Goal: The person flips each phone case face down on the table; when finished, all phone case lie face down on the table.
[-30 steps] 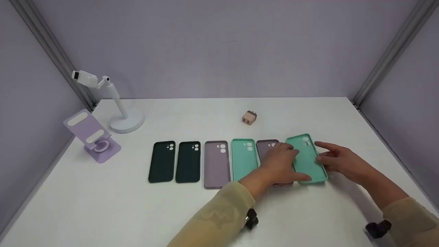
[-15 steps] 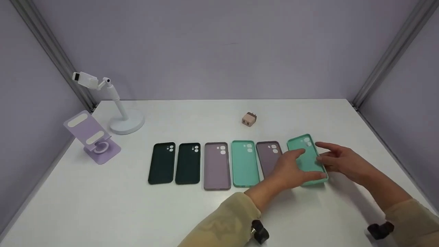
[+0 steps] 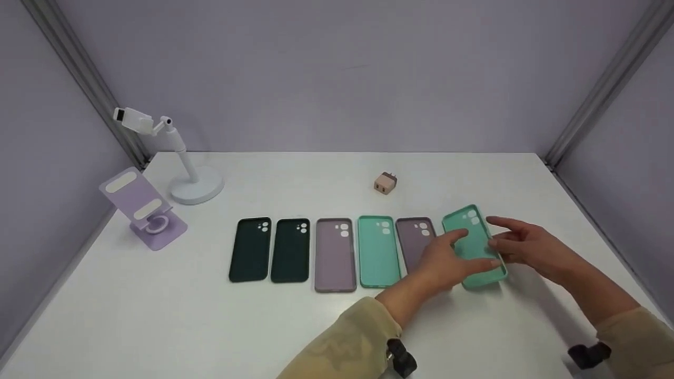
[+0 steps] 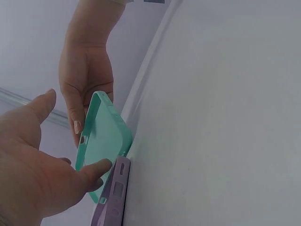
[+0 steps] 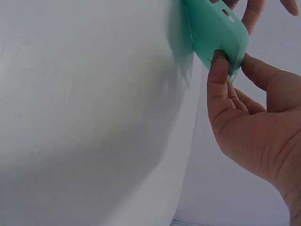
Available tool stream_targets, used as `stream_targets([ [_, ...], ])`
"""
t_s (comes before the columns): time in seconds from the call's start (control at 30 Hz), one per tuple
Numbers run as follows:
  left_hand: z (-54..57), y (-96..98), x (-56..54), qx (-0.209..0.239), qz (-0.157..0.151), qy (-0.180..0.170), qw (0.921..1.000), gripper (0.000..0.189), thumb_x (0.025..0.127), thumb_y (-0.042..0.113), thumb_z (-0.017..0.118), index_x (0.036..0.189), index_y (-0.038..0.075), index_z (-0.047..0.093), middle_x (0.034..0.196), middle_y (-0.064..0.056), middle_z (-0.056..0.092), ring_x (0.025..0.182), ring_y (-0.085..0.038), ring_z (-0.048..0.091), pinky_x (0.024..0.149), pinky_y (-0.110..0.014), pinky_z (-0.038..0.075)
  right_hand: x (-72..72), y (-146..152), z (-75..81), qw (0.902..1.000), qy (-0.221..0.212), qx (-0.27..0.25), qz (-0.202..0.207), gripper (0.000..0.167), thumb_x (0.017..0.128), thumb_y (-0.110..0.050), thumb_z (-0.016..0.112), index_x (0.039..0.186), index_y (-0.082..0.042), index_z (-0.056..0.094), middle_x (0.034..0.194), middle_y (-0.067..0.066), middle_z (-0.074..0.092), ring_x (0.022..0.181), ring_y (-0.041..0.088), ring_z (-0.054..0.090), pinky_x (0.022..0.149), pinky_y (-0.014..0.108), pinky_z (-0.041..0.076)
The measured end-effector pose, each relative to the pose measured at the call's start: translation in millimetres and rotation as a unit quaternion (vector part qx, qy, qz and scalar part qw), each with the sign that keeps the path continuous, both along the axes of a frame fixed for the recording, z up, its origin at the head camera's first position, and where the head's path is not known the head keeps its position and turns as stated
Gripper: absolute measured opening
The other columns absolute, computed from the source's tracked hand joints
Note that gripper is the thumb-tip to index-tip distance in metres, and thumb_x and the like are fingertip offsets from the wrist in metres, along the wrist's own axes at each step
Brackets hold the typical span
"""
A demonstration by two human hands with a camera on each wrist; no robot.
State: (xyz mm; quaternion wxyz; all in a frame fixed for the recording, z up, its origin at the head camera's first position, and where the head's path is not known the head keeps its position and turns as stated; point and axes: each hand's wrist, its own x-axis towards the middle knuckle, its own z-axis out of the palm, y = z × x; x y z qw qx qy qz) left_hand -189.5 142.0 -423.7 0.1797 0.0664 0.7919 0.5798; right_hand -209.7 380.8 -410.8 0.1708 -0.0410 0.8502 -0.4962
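Observation:
A mint-green phone case (image 3: 476, 247) is tilted at the right end of a row of cases, its right side lifted off the table. My right hand (image 3: 534, 250) pinches that raised side between thumb and fingers, as the right wrist view shows on the green case (image 5: 218, 33). From the left, my left hand (image 3: 445, 263) reaches over with thumb and forefinger spread across the green case. In the left wrist view its fingertips are right at the lower edge of the green case (image 4: 106, 136), beside a purple case (image 4: 117, 193). The left hand partly hides the neighbouring purple case (image 3: 414, 239).
Leftward lie another mint case (image 3: 379, 252), a mauve case (image 3: 335, 255) and two dark green cases (image 3: 290, 250). Behind them sits a pink charger plug (image 3: 385, 183). A purple phone stand (image 3: 142, 205) and a white stand (image 3: 196, 187) are at the left. Walls enclose the table.
My left hand has moved right and nearer me, off the top of the purple case toward the green one. The right hand keeps its pinch, and the green case is raised slightly more.

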Motion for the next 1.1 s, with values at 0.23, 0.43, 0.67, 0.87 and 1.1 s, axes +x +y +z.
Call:
stream_targets([
  [0.23,-3.1,0.4,-0.2,-0.011,-0.02,0.005,0.9997,0.083,0.082,0.056,0.089,0.154,0.034,0.054,0.155,0.011,0.051,0.139,-0.01,0.048,0.109,-0.037,0.048,2.4,3,2.6,1.0,-0.001,0.006,0.002,0.08,0.106,-0.034,0.068,0.169,-0.008,0.026,0.133,0.019,0.065,0.112,0.016,0.069,0.093,0.026,0.056],
  [0.43,-3.8,0.8,-0.2,-0.015,-0.041,0.021,0.9988,0.086,0.083,0.053,0.089,0.157,0.033,0.051,0.158,0.011,0.047,0.144,-0.01,0.044,0.111,-0.036,0.046,2.7,1,2.8,0.9998,-0.007,-0.02,0.003,0.077,0.107,-0.032,0.067,0.168,-0.008,0.027,0.136,0.019,0.061,0.114,0.016,0.069,0.094,0.026,0.056],
  [0.67,-5.8,-0.2,-1.7,-0.015,-0.074,0.042,0.9962,0.091,0.084,0.046,0.091,0.162,0.033,0.045,0.162,0.01,0.044,0.147,-0.011,0.041,0.111,-0.033,0.045,2.1,-1,-2.6,0.9966,-0.026,-0.078,0.012,0.076,0.108,-0.027,0.065,0.168,-0.004,0.024,0.145,0.019,0.054,0.12,0.013,0.068,0.097,0.031,0.057],
  [0.87,-5.8,-1.7,-2.0,-0.012,-0.092,0.05,0.9945,0.094,0.084,0.045,0.091,0.163,0.036,0.041,0.163,0.009,0.042,0.148,-0.011,0.04,0.112,-0.034,0.044,2.1,-5,-3.0,0.9944,-0.036,-0.096,0.023,0.074,0.109,-0.027,0.063,0.169,-0.006,0.024,0.155,0.025,0.048,0.123,0.017,0.067,0.098,0.033,0.056],
  [1.1,-8.0,-2.9,-2.2,-0.003,-0.1,0.061,0.9931,0.096,0.085,0.043,0.091,0.165,0.032,0.04,0.163,0.008,0.042,0.147,-0.01,0.04,0.11,-0.031,0.044,2.3,-11,-0.9,0.9937,-0.043,-0.1,0.027,0.077,0.109,-0.027,0.064,0.17,-0.007,0.021,0.157,0.028,0.046,0.124,0.022,0.068,0.098,0.035,0.057],
])
